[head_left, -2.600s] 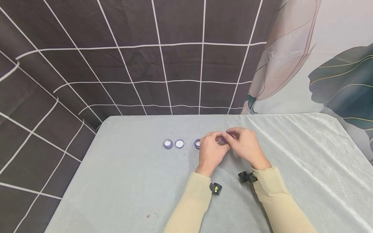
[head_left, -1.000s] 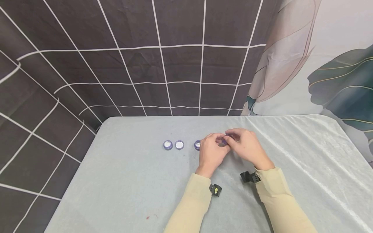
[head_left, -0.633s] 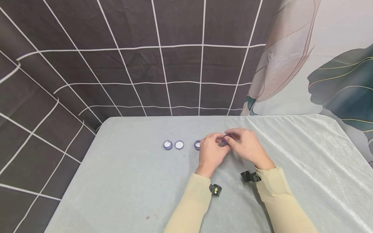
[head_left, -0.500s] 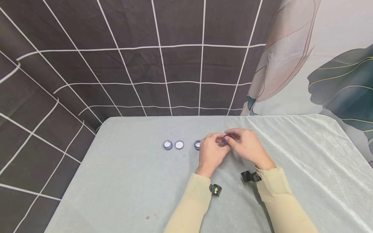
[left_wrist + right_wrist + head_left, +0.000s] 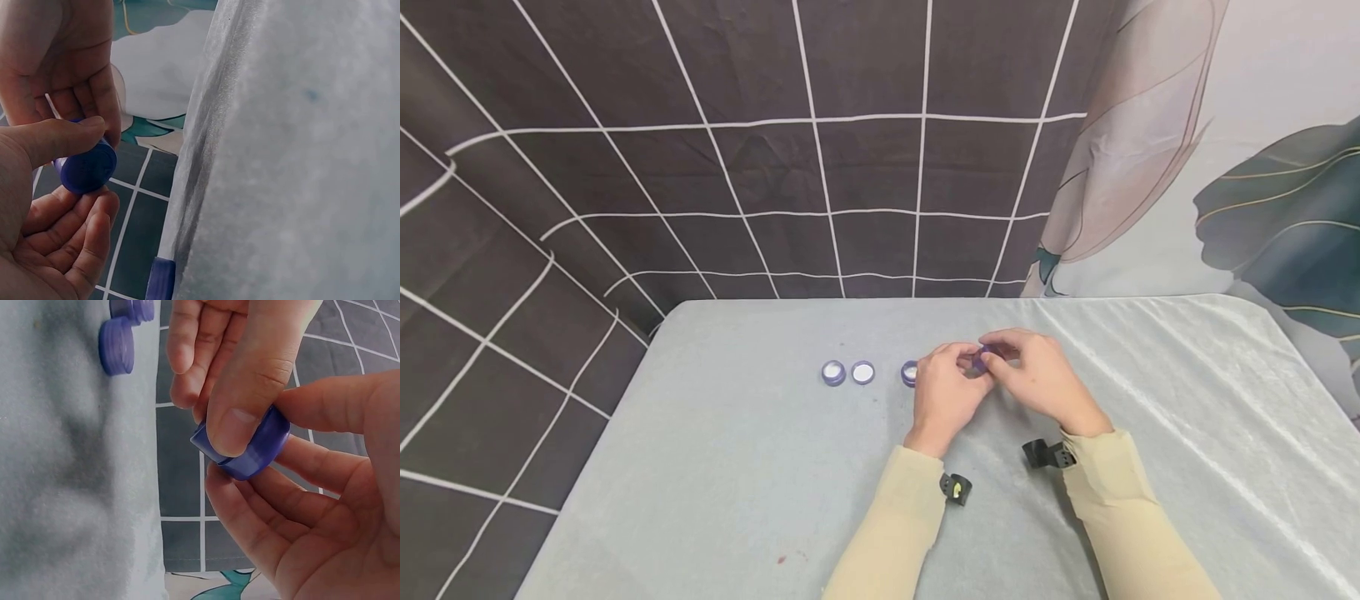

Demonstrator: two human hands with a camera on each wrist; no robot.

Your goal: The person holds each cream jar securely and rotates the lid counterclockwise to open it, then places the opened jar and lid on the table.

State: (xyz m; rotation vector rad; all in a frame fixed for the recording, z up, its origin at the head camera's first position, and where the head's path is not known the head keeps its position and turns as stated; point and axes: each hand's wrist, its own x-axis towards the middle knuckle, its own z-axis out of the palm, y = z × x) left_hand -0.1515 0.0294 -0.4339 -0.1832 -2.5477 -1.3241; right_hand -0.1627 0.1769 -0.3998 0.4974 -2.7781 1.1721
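Observation:
Both hands meet over the table and grip one small round purple jar point(image 5: 256, 453), which has a narrower part and a wider part. The left hand point(image 5: 947, 390) pinches it between thumb and fingers; in the right wrist view its thumb lies across the jar's side. From the other side, the right hand point(image 5: 1036, 373) holds it with thumb and fingers. The flat round end point(image 5: 89, 169) shows in the left wrist view. Just left of the left hand is another purple round piece point(image 5: 908, 373), pale inside and partly hidden by that hand.
Farther left on the grey cloth-covered table point(image 5: 722, 467) lie a purple round container point(image 5: 833, 372) and a shallower purple piece with a white face point(image 5: 862, 372), side by side. A dark gridded curtain point(image 5: 865, 167) hangs behind the table's back edge.
The right wrist has shifted slightly right, and a little more purple shows between the fingers than at first. Both hands keep their grip; the pieces on the table stay put.

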